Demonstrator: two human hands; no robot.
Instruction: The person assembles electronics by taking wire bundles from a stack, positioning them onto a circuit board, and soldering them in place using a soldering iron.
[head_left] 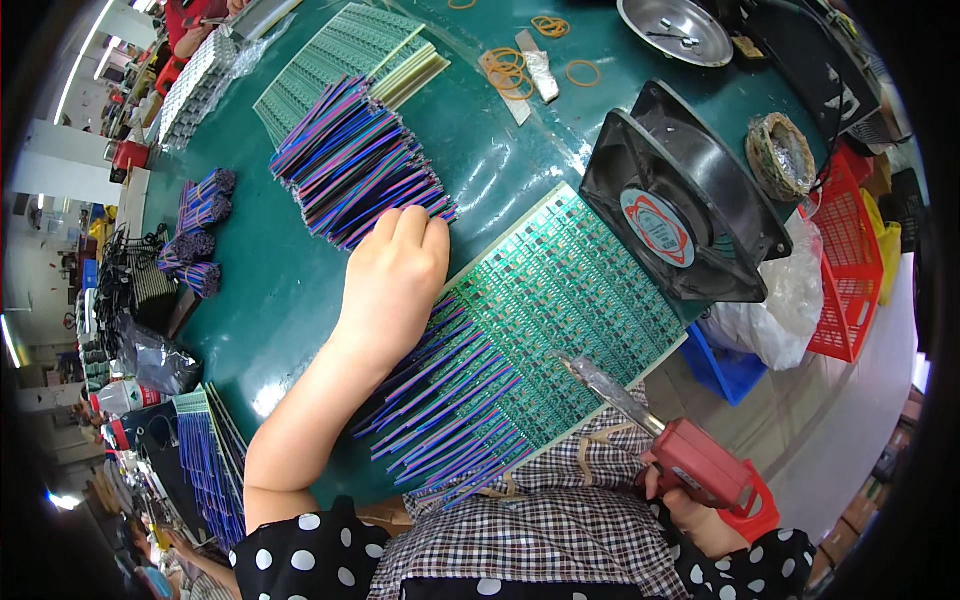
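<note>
My left hand (398,268) reaches to the near end of a pile of thin blue, black and pink wires (350,165). Its fingers are curled closed on wires there, with the tips hidden. In my right hand (692,515) is a red soldering gun (705,462), its tip pointing up and left over a green circuit board panel (575,300). The panel lies slanted in front of me, carrying rows of small parts. Several wire strips (465,400) fan out from its left edge toward my checked apron.
A black fan (700,190) stands just beyond the panel's right side. Behind the wire pile is a stack of green panels (340,55). Rubber bands (508,75), a metal bowl (678,32) and a tape-like roll (780,157) lie farther back. Tied wire bundles (204,205) sit left; a red basket (848,270) is right.
</note>
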